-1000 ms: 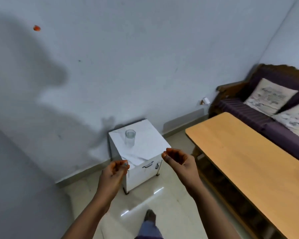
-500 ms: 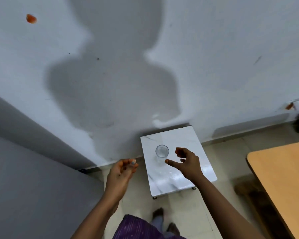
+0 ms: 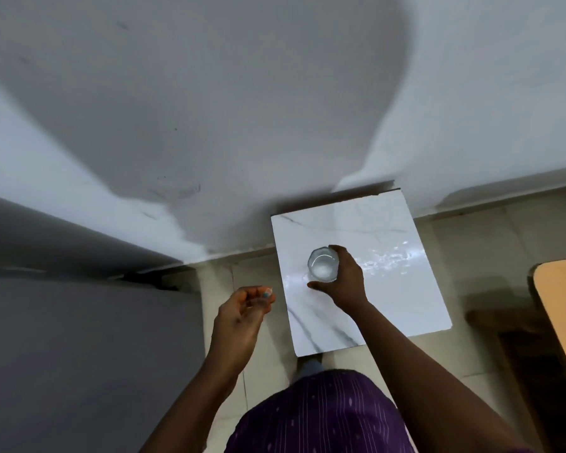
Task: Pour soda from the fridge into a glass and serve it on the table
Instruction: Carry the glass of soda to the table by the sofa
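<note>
A clear faceted glass [image 3: 323, 263] stands upright on the white marble-patterned top of a small cabinet [image 3: 389, 308] against the wall. It looks empty. My right hand [image 3: 345, 281] wraps around the glass from the right, thumb at its near side and fingers at its far side. My left hand [image 3: 242, 315] hovers left of the cabinet over the floor, fingers loosely curled, holding nothing. No soda bottle and no fridge interior are in sight.
A wooden table [image 3: 562, 315] reaches in from the right edge. A large grey surface [image 3: 79, 354] fills the lower left. The pale wall [image 3: 275, 93] stands right behind the cabinet, with beige floor tiles [image 3: 471, 237] around it.
I have stepped closer and now look straight down on the cabinet. My right hand has moved from beside the glass to closing around it. My left hand has stayed left of the cabinet.
</note>
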